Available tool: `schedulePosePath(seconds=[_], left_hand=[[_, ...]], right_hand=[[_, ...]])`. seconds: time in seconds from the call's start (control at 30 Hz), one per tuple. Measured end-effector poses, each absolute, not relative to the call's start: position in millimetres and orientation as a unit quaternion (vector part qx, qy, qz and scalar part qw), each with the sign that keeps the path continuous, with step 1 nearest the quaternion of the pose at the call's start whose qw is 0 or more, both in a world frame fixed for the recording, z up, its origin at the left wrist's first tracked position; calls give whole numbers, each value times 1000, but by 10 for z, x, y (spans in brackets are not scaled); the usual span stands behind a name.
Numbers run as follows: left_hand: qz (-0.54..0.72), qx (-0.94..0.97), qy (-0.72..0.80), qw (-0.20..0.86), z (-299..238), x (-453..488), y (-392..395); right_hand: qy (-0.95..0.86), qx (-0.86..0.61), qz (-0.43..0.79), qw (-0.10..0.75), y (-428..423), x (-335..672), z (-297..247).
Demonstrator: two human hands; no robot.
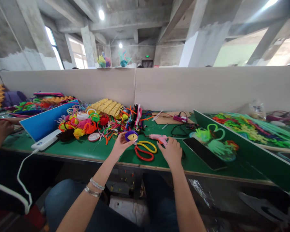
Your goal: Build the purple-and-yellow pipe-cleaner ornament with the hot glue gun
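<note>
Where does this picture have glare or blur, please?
Head view: upper-right lamp flares into streaks, a left window is washed out; head view, left edge: co-worker's hand looks soft; head view, centre: pink glue gun shows more clearly.

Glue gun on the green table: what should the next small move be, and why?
Probably lift the glue gun toward the purple-and-yellow piece: the right-hand grip is at the gun's handle end, the left-hand grip holds the piece, and the gun's nozzle points roughly that way.
</note>
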State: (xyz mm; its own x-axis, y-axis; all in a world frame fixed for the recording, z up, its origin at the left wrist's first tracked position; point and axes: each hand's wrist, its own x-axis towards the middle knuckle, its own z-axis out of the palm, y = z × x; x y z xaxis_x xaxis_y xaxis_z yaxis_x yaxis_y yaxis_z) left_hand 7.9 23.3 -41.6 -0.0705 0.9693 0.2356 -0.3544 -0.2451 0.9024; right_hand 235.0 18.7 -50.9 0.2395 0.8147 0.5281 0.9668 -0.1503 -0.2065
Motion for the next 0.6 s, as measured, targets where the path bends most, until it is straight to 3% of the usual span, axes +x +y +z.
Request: schedulePosePath(seconds=[0.33,0.47,0.6], left_hand=[[650,427,414,473,-493,39,274],[643,417,430,478,-501,29,271],[616,421,459,483,-501,29,259]], right_hand=[[-583,-779,-113,202,221,2328,-517],[-575,-785,-68,222,208,2326,-481],[-552,-776,-30,304,183,2351,-425]])
